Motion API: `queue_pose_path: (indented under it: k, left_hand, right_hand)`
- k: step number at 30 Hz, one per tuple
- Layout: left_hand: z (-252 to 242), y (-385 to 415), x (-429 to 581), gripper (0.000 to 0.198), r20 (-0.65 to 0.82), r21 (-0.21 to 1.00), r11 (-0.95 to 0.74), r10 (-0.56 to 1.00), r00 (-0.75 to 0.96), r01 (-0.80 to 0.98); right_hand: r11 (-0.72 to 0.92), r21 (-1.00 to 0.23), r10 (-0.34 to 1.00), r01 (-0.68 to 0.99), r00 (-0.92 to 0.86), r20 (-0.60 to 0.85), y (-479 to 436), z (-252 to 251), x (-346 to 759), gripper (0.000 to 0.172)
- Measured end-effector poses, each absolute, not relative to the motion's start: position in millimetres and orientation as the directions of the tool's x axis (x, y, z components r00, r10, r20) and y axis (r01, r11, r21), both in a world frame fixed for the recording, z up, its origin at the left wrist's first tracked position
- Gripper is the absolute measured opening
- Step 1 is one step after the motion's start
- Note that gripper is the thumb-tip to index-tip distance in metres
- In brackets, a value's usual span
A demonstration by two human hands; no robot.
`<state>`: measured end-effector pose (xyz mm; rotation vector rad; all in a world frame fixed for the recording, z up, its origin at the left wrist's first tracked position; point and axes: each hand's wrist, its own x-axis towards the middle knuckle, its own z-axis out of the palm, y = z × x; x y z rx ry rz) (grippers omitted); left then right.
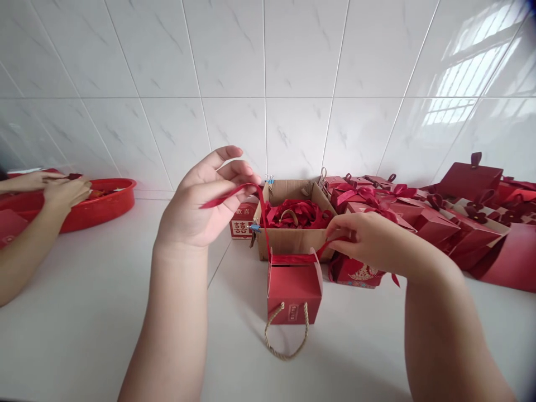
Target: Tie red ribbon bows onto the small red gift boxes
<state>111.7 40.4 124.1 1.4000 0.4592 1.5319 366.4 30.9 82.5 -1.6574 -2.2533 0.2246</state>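
Note:
A small red gift box stands on the white surface, a twisted rope handle hanging from its near side. Across its top runs a red ribbon, which rises at both sides. My left hand, raised above and left of the box, pinches one ribbon end between thumb and fingers, and the tail crosses the palm. Lower, at the box's right, my right hand grips the other end with bent fingers. Part of the ribbon inside each hand is hidden.
Behind the gift box is an open cardboard box full of red ribbons, with blue-handled clips. Many finished-looking red boxes crowd the right. A red-and-white box stands behind my left hand. At left, another person's hands work over a red basin.

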Motion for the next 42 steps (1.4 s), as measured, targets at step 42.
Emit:
queue_pose_path:
  k: [42]
  left_hand:
    - [113, 43, 138, 0.018, 0.712, 0.659, -0.669, 0.702, -0.002, -0.342]
  right_hand:
    - [0.598, -0.721, 0.777, -0.351, 0.03, 0.629, 40, 90, 358, 0.022]
